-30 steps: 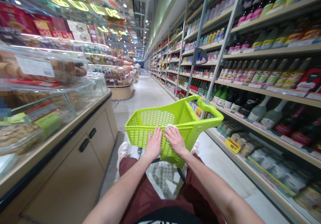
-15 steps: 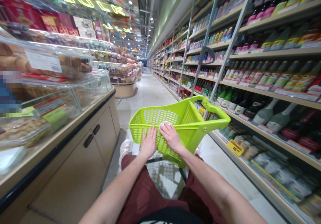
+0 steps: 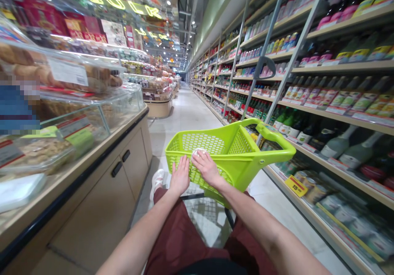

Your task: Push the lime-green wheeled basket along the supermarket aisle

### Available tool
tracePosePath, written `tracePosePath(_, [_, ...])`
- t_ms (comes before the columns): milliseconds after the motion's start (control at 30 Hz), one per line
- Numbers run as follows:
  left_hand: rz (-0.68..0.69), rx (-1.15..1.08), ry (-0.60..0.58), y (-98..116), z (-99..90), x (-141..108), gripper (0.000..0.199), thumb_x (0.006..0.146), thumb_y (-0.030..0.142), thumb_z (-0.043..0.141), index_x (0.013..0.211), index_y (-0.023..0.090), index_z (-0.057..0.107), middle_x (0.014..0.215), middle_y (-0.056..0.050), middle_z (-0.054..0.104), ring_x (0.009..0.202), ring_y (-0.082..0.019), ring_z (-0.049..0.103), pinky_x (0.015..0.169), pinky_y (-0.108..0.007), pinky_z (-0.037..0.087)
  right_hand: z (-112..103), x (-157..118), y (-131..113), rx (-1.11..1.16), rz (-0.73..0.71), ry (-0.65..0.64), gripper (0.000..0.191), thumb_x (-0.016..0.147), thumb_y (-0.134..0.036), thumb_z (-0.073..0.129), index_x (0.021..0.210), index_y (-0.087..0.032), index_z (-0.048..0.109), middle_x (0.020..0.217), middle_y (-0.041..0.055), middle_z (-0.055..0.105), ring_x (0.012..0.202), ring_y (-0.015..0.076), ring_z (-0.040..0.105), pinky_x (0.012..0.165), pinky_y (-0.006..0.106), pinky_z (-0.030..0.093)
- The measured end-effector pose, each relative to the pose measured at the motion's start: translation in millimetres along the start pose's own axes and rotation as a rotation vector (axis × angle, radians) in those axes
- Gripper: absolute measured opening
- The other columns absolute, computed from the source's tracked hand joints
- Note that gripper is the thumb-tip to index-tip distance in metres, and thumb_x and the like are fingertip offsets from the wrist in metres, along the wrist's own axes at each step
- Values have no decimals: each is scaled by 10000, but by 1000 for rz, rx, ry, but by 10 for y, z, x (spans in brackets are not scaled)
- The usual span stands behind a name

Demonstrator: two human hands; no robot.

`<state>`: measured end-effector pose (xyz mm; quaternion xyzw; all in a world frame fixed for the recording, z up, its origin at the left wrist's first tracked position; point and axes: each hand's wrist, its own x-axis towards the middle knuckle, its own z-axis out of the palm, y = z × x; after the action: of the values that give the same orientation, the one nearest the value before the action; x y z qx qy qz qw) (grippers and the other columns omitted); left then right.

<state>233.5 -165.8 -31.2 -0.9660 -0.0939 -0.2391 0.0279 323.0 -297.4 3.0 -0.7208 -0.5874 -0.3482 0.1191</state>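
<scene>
In the head view a bright green plastic shopping cart [image 3: 243,160] stands crosswise before me, its perforated basket to the left and its handle to the right. My left hand [image 3: 180,175] lies against the basket's near side, with fingers stretched out and nothing visible in it. Just right of it, my right hand [image 3: 208,170] presses a crumpled white cloth or tissue [image 3: 196,153] onto the near rim. Its fingertips bend over the rim, partly covering the white piece. No goods show in the visible part of the basket.
Shelves of bottles [image 3: 341,94] and cans run along the right, with a yellow price tag [image 3: 296,185] low down. On the left a counter [image 3: 101,193] holds clear food cases. Beyond the cart, a pale tiled aisle [image 3: 181,102] leads away. A blurred person [image 3: 17,106] is at the left edge.
Both hands have slid a little left along the cart's near side, the white cloth moving with my right hand. The whole scene has shifted slightly right in view.
</scene>
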Motion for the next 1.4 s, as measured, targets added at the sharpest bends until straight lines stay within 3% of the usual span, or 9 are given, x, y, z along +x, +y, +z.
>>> tracePosePath(67, [4, -1, 1, -6, -14, 2, 656, 675, 125, 365, 1317, 82, 237, 1416, -108, 173, 1310, -216, 79, 1046, -479, 81, 72, 20, 6, -6, -3, -48, 288, 854, -134, 400, 1094, -175, 553, 1220, 69, 505, 1247, 206, 276, 1011, 466, 244])
tracePosePath(300, [13, 11, -31, -139, 72, -138, 631, 694, 130, 354, 1315, 88, 249, 1420, -97, 159, 1310, -209, 77, 1051, -454, 87, 412, -346, -198, 0, -91, -284, 239, 858, -182, 424, 1037, -180, 582, 1163, 70, 546, 1191, 203, 367, 971, 435, 320])
tracePosePath(500, [-59, 42, -22, -301, 18, -83, 630, 674, 124, 361, 1299, 81, 287, 1412, -105, 187, 1310, -218, 79, 1049, -472, 91, 284, 231, -231, 22, -90, -129, 308, 865, -170, 392, 1149, -185, 509, 1263, 48, 462, 1255, 219, 254, 1014, 445, 251])
tracePosePath(600, [-96, 66, -2, -367, -26, -48, 636, 677, 146, 367, 1301, 67, 278, 1412, -117, 180, 1310, -230, 76, 1046, -482, 96, 336, 436, -221, -1, -71, -119, 294, 866, -164, 385, 1124, -164, 527, 1247, 62, 476, 1254, 221, 255, 1025, 453, 223])
tracePosePath(833, [-127, 71, -5, -458, -8, -63, 638, 688, 162, 369, 1308, 58, 260, 1410, -128, 179, 1306, -226, 113, 1042, -473, 119, 531, 133, -375, -13, -132, -355, 229, 863, -195, 415, 992, -166, 601, 1133, 58, 560, 1180, 203, 371, 988, 409, 293])
tracePosePath(967, [-105, 45, 16, -363, -86, 62, 656, 687, 169, 375, 1318, 58, 232, 1420, -120, 142, 1309, -228, 88, 1038, -471, 136, 182, 111, -311, 11, -76, -302, 252, 856, -198, 430, 1072, -203, 560, 1181, 43, 530, 1203, 184, 337, 989, 396, 287])
tracePosePath(1133, [-18, -3, 14, -99, -205, 291, 687, 678, 186, 396, 1331, 93, 202, 1425, -103, 135, 1310, -234, 75, 1041, -478, 118, -605, 38, 268, -93, 113, -89, 340, 827, -96, 410, 1135, -187, 522, 1215, 75, 502, 1225, 202, 295, 1000, 436, 242])
tracePosePath(1233, [28, -27, -54, 75, -208, 377, 689, 667, 185, 402, 1326, 107, 217, 1419, -98, 170, 1308, -236, 93, 1033, -484, 131, -949, -133, 576, -201, 225, -134, 316, 824, -93, 415, 1092, -192, 549, 1158, 85, 538, 1182, 211, 348, 972, 433, 280])
tracePosePath(1400, [5, -23, -124, 220, -205, 402, 694, 656, 181, 404, 1320, 99, 219, 1409, -109, 205, 1302, -240, 118, 1011, -507, 164, -1278, -365, 760, -324, 203, -224, 291, 817, -112, 442, 1059, -211, 569, 1147, 52, 543, 1144, 229, 385, 951, 412, 317])
